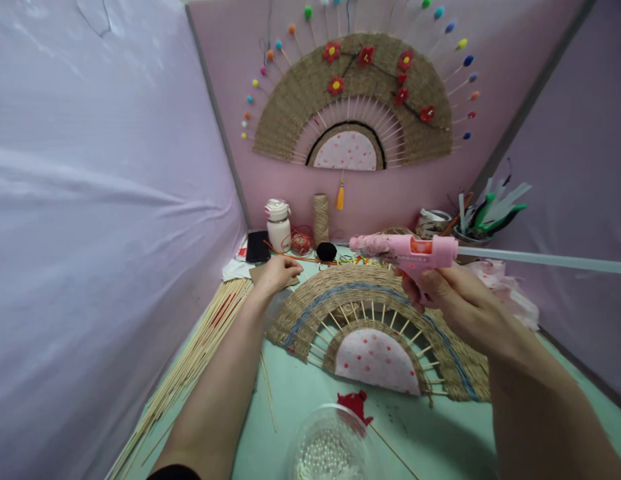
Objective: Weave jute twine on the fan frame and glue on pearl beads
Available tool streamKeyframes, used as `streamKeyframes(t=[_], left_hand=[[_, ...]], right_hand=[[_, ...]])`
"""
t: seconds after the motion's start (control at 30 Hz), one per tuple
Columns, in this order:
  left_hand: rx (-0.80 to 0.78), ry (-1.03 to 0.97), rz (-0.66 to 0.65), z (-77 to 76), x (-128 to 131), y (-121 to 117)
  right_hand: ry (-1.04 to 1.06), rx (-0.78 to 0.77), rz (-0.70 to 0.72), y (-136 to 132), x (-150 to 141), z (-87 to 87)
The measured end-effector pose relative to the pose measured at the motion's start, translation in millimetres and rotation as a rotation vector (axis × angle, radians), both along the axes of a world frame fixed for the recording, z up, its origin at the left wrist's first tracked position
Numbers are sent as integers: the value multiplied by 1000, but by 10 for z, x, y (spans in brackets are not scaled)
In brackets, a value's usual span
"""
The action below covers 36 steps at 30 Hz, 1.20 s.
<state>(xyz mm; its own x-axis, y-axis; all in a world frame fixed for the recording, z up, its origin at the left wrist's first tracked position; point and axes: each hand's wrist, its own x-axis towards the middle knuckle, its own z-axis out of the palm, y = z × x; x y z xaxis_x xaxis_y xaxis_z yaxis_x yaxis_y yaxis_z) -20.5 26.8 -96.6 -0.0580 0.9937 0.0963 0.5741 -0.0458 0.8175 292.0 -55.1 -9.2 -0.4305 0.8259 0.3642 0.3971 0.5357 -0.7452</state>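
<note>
My right hand [455, 300] grips a pink hot glue gun [390, 248] by its handle, its nozzle pointing left and a long clear glue stick [540, 259] trailing from its back. Below it lies a woven fan [360, 283] with a blue band, bare ribs and a dotted half-round centre [377, 360]. Beyond the fan's left end, my left hand [280, 273] has its fingers closed at a brown piece of cardboard [257, 273]; the fingertips are partly hidden. In front of the fan are a red felt piece [356, 405] on a thin stick and a clear tub of pearl beads [323, 453].
Thin bamboo sticks [195, 367] lie along the left. At the back stand a white bottle [279, 227], a twine spool [321, 220] and a phone [258, 247]. Pliers [490, 217] stand in a holder at right. A decorated fan [280, 107] hangs on the pink wall.
</note>
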Motion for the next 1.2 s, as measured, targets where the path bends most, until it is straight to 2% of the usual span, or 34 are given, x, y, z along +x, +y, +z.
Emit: streamKeyframes(t=[0.37, 1.2], left_hand=[[4, 23, -28, -17, 59, -4], [-36, 63, -70, 9, 14, -7]], right_hand=[[0, 20, 6, 14, 33, -23], [32, 8, 11, 16, 17, -45]])
